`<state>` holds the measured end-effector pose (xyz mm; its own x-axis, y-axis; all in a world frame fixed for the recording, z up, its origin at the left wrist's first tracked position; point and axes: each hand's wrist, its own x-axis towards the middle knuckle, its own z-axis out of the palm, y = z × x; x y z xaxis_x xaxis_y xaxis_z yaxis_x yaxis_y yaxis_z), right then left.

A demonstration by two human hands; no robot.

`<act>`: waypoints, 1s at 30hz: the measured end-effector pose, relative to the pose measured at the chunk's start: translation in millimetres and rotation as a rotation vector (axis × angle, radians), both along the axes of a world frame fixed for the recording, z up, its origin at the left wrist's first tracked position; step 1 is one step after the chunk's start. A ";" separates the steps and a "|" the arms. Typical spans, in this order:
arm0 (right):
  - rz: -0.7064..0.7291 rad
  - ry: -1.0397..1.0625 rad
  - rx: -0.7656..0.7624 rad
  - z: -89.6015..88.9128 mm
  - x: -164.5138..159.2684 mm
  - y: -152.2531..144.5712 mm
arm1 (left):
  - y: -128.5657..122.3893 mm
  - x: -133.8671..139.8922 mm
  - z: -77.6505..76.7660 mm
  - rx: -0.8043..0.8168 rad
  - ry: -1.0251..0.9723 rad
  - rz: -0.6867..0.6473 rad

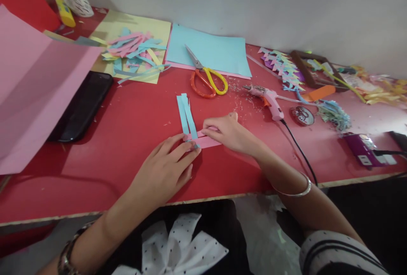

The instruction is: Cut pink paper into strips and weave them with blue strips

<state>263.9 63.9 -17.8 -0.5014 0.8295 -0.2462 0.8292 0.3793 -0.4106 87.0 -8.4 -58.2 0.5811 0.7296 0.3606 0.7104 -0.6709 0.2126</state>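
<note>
Two light blue paper strips point(183, 115) stand away from me on the red table and cross two pink paper strips point(210, 142), which run sideways. Fingertips of my left hand point(168, 162) press down where the blue and pink strips meet; its fingers are stretched out, partly hiding the crossing. My right hand point(230, 133) is closed at the right part of the pink strips, with thumb and fingers pinching one of them. The right ends of the strips lie hidden under that hand.
Scissors point(208, 81), a pink glue gun point(265, 100) with a black cord and a round tin point(302, 115) lie beyond my hands. A pile of cut strips point(136, 52), blue sheets point(206, 48), a black phone-like object point(84, 107), a pink sheet point(38, 80) and a purple box point(364, 150) surround them.
</note>
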 end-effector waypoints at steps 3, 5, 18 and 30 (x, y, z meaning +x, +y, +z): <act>-0.003 0.013 -0.004 -0.3 1.8 0.2 | -0.4 0.0 0.6 0.004 0.006 0.005; 0.000 0.028 -0.008 -0.5 2.8 0.2 | -0.6 -0.1 0.6 0.010 0.006 0.001; 0.000 -0.012 0.029 1.7 4.9 -2.0 | -1.0 0.3 1.3 0.011 0.028 0.019; -0.063 -0.111 0.126 5.8 12.7 -2.2 | -0.6 0.0 2.2 0.046 0.037 0.011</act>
